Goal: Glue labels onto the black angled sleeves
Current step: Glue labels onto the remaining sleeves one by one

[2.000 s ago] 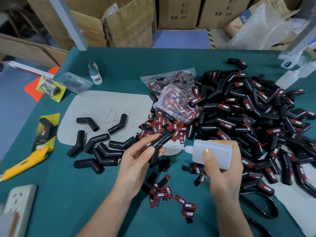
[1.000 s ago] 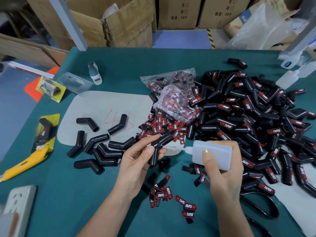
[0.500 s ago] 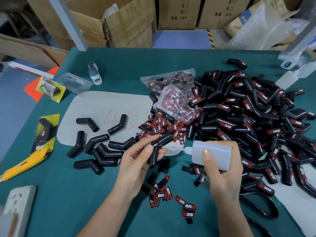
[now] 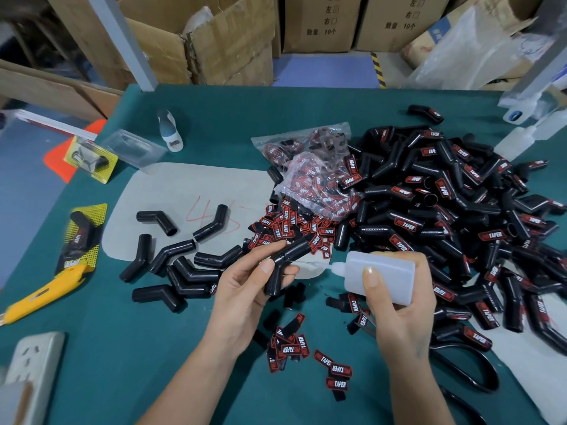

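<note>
Nothing has visibly moved since half a second ago. Right hand grips the glue bottle, whose thin nozzle tip is hard to trace against the black sleeve pinched in the left hand. Labelled sleeves crowd the bench on the right; open cloth lies lower left.

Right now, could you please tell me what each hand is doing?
Left hand: closed, gripping a black angled sleeve.
Right hand: closed, gripping the white glue bottle, nozzle pointing at that sleeve.
</note>
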{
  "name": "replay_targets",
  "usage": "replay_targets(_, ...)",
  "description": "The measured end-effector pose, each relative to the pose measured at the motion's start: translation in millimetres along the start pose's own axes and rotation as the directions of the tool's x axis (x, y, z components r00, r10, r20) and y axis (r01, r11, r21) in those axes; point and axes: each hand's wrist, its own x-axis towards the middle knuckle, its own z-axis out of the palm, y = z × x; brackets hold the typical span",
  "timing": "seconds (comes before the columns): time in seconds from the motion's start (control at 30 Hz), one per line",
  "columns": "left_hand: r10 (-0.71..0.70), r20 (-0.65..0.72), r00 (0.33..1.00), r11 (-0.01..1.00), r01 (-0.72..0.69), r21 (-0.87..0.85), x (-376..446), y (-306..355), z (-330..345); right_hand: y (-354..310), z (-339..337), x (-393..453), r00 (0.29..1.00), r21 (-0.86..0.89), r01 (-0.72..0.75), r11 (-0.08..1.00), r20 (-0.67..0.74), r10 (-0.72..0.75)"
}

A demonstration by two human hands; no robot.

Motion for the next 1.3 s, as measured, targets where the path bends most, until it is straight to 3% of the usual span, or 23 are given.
replay_targets(1.3,-0.004,0.005,1.000,1.000,0.004,-0.007,-0.1,-0.9,-1.5,5.7,-3.7,1.1,0.998,0.041,-0.026,0.999,-0.052,0.028)
